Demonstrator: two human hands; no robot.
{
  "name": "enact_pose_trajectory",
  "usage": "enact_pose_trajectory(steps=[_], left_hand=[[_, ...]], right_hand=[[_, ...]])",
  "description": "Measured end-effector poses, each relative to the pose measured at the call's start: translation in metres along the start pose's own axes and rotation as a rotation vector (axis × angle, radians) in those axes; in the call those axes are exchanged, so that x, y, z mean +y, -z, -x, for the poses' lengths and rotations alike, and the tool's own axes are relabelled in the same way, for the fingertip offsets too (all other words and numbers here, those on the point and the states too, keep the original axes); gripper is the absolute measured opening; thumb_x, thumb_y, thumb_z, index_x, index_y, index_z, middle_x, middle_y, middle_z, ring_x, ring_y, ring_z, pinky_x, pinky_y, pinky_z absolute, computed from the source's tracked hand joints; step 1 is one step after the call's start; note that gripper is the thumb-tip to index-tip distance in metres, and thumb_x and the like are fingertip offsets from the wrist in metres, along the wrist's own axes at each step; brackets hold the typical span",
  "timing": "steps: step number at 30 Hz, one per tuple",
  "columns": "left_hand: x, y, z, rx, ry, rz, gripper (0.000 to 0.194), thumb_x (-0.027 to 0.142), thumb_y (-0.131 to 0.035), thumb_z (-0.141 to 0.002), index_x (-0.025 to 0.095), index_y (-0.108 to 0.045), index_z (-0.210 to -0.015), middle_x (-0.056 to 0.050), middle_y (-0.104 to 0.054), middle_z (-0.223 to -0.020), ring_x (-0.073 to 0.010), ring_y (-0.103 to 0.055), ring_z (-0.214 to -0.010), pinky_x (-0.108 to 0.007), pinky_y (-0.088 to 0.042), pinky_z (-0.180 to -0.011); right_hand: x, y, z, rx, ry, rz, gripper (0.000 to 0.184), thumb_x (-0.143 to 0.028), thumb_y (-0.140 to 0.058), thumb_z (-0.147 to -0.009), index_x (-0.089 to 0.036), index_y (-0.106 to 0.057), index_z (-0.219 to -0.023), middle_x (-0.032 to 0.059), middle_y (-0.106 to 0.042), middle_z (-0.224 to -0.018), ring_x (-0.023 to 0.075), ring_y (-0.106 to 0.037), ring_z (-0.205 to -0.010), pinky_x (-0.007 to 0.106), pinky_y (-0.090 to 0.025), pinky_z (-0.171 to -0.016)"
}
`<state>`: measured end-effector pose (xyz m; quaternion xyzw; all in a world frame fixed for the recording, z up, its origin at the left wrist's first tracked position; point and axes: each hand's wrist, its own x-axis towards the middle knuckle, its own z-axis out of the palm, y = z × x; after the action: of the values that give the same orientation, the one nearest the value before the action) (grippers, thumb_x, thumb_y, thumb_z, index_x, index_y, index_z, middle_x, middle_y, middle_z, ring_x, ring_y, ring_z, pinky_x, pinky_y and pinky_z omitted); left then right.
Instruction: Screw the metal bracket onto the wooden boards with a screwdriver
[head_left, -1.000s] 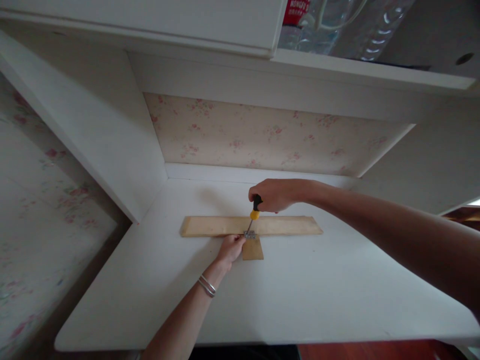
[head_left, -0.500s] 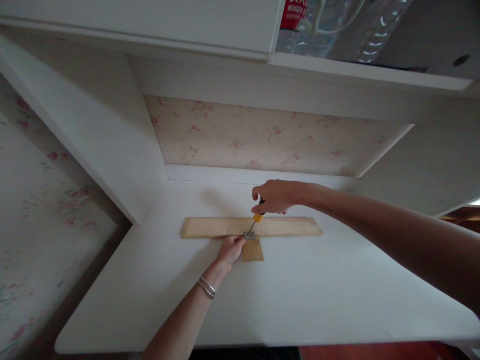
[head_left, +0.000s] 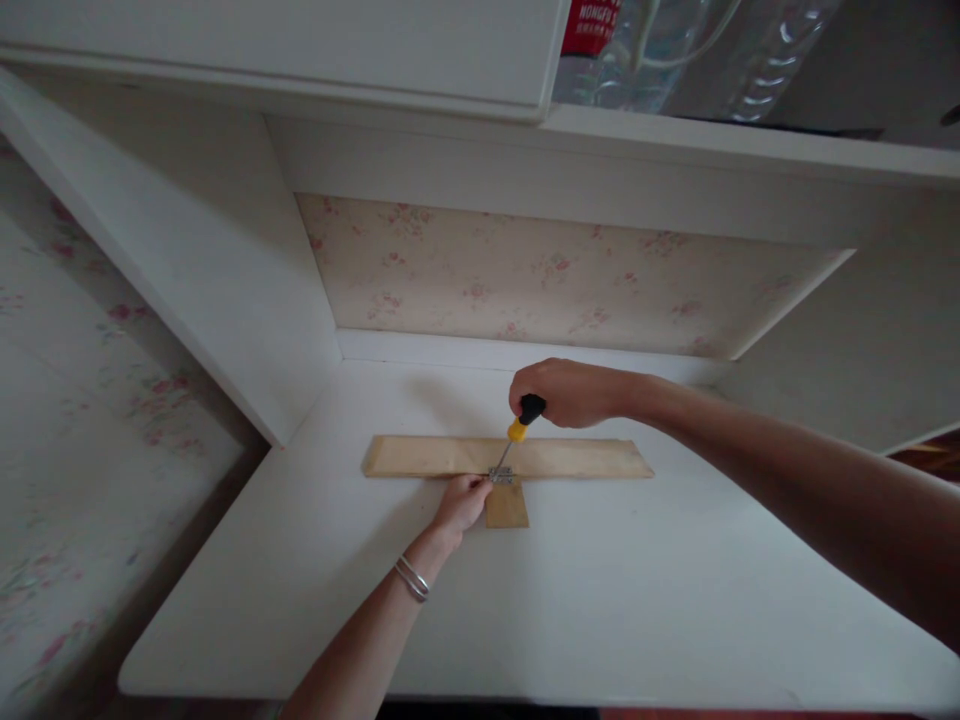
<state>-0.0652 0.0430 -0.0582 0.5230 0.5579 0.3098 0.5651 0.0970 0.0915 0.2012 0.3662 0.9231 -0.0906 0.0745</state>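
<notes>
A screwdriver (head_left: pixel 517 430) with a black and yellow handle tilts down to a small metal hinge (head_left: pixel 501 474). My right hand (head_left: pixel 566 392) is closed around the top of its handle. The hinge lies across the joint between a long pale wooden board (head_left: pixel 585 458) and a short wooden piece (head_left: pixel 508 508), which meet in a T on the white desktop. My left hand (head_left: pixel 462 502) pinches at the hinge's left edge, its fingertips by the screwdriver's tip. Exactly what lies between those fingertips is too small to see.
A white side panel (head_left: pixel 187 250) rises at the left of the white desktop (head_left: pixel 637 590). Overhead hangs a white cabinet (head_left: pixel 285 50), with clear plastic bottles (head_left: pixel 660 60) on its open shelf. Floral wallpaper (head_left: pixel 480 270) covers the back.
My right hand's fingers have closed around the screwdriver handle, where they were loosened before, and more of the black part shows. The left hand stays at the hinge. The view has shifted slightly.
</notes>
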Motion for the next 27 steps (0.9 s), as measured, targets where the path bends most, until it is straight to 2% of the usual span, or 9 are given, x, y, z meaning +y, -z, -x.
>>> enact_pose_trajectory(steps=[4,8,13,16,19,21,24,27], left_hand=[[-0.003,-0.002,0.0,0.035,-0.103,-0.118,0.032,0.037,-0.05,-0.08,0.012,-0.068,-0.077,-0.003,-0.061,-0.067,-0.0151,-0.053,-0.065,-0.024,-0.033,-0.058],[-0.007,-0.007,0.002,0.11,-0.166,-0.232,0.033,0.038,-0.047,-0.083,0.012,-0.067,-0.078,-0.006,-0.064,-0.072,-0.0161,-0.055,-0.067,-0.024,-0.034,-0.06],[-0.011,-0.009,0.009,0.171,-0.13,-0.23,0.031,0.039,-0.048,-0.083,0.014,-0.066,-0.087,-0.007,-0.067,-0.082,-0.016,-0.058,-0.065,-0.024,-0.037,-0.059],[-0.01,-0.007,0.018,0.253,-0.141,-0.221,0.029,0.039,-0.049,-0.083,0.016,-0.065,-0.09,-0.007,-0.067,-0.088,-0.0164,-0.06,-0.069,-0.025,-0.039,-0.063],[-0.003,-0.004,0.024,0.355,-0.183,-0.25,0.027,0.038,-0.051,-0.083,0.017,-0.064,-0.092,-0.007,-0.067,-0.09,-0.0181,-0.061,-0.08,-0.025,-0.041,-0.071],[0.005,-0.004,0.025,0.379,-0.211,-0.272,0.028,0.039,-0.05,-0.084,0.017,-0.063,-0.097,-0.006,-0.067,-0.09,-0.018,-0.06,-0.081,-0.026,-0.042,-0.072],[0.02,-0.008,0.021,0.395,-0.281,-0.328,0.029,0.038,-0.052,-0.084,0.016,-0.063,-0.099,-0.006,-0.066,-0.089,-0.0172,-0.06,-0.079,-0.026,-0.042,-0.071],[0.034,-0.012,0.013,0.416,-0.349,-0.388,0.03,0.037,-0.054,-0.083,0.015,-0.062,-0.103,-0.006,-0.065,-0.088,-0.0172,-0.059,-0.08,-0.026,-0.041,-0.076]], right_hand=[[0.015,-0.002,0.017,0.083,-0.044,-0.068,0.035,-0.003,-0.048,-0.063,-0.023,-0.064,-0.088,-0.0005,-0.064,-0.093,0.0142,-0.056,-0.083,0.022,-0.037,-0.071],[0.03,-0.013,0.043,0.121,-0.201,-0.182,0.029,-0.016,-0.057,-0.065,-0.024,-0.064,-0.092,-0.0015,-0.064,-0.088,0.0152,-0.056,-0.078,0.023,-0.038,-0.066],[0.055,-0.041,0.072,0.222,-0.359,-0.497,0.028,-0.029,-0.061,-0.069,-0.023,-0.062,-0.097,-0.0003,-0.062,-0.086,0.017,-0.057,-0.076,0.027,-0.042,-0.069],[0.068,-0.062,0.083,0.303,-0.414,-0.687,0.029,-0.032,-0.062,-0.07,-0.022,-0.061,-0.097,0.0002,-0.062,-0.084,0.0177,-0.057,-0.077,0.031,-0.044,-0.072],[0.074,-0.085,0.09,0.409,-0.478,-0.969,0.036,-0.035,-0.067,-0.067,-0.021,-0.06,-0.1,0.0026,-0.062,-0.09,0.018,-0.058,-0.081,0.032,-0.048,-0.075],[0.076,-0.099,0.092,0.477,-0.506,-1.102,0.039,-0.035,-0.07,-0.066,-0.02,-0.06,-0.099,0.0037,-0.06,-0.095,0.0177,-0.057,-0.084,0.032,-0.051,-0.077],[0.076,-0.115,0.092,0.534,-0.527,-1.187,0.037,-0.034,-0.072,-0.066,-0.02,-0.06,-0.098,0.0041,-0.059,-0.099,0.0182,-0.057,-0.088,0.032,-0.053,-0.079],[0.074,-0.123,0.089,0.544,-0.536,-1.266,0.036,-0.032,-0.072,-0.067,-0.02,-0.059,-0.098,0.0043,-0.058,-0.101,0.0189,-0.057,-0.092,0.032,-0.053,-0.082]])
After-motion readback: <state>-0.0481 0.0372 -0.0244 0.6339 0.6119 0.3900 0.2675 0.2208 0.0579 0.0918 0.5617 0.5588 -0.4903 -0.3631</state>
